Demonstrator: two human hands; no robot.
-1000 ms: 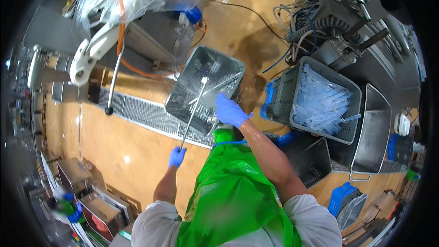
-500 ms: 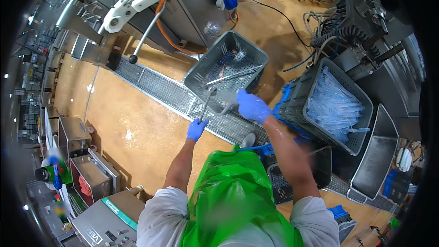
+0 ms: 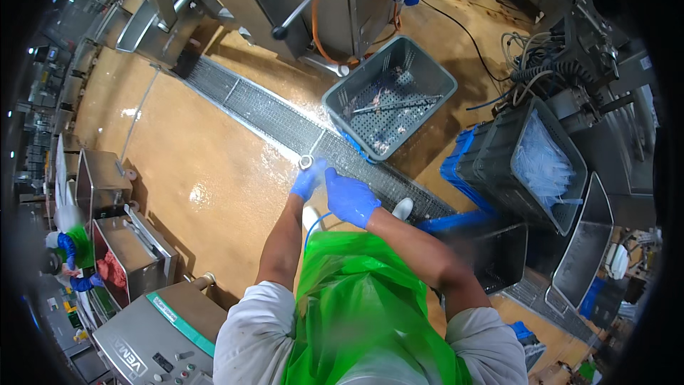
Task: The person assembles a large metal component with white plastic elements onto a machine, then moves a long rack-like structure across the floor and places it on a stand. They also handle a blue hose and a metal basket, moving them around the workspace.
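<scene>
My left hand (image 3: 305, 184), in a blue glove, is closed round a metal part (image 3: 306, 162) whose pale ring-shaped end shows above the fingers. Beside it, my right hand (image 3: 353, 199), also gloved in blue, has its fingers curled; what they hold is hidden. White blur lies between the two hands. Close by my right hand, a thin blue hose (image 3: 312, 227) curves down toward my green apron (image 3: 363, 278). Beyond both hands, a grey perforated crate (image 3: 388, 53) stands by the drain grate, with a long metal bar (image 3: 399, 105) and scraps inside.
A metal drain grate (image 3: 274, 117) crosses the wet tan floor. To the right stand a dark crate (image 3: 491, 153) of clear plastic strips and a steel tub (image 3: 581, 242). A steel machine (image 3: 313, 14) with an orange hose is ahead. Another person (image 3: 75, 253) works far left.
Both hands have drawn in toward my body and closer together, the right one moving left. The metal part in my left hand points differently. The view has shifted, so the crate appears farther right.
</scene>
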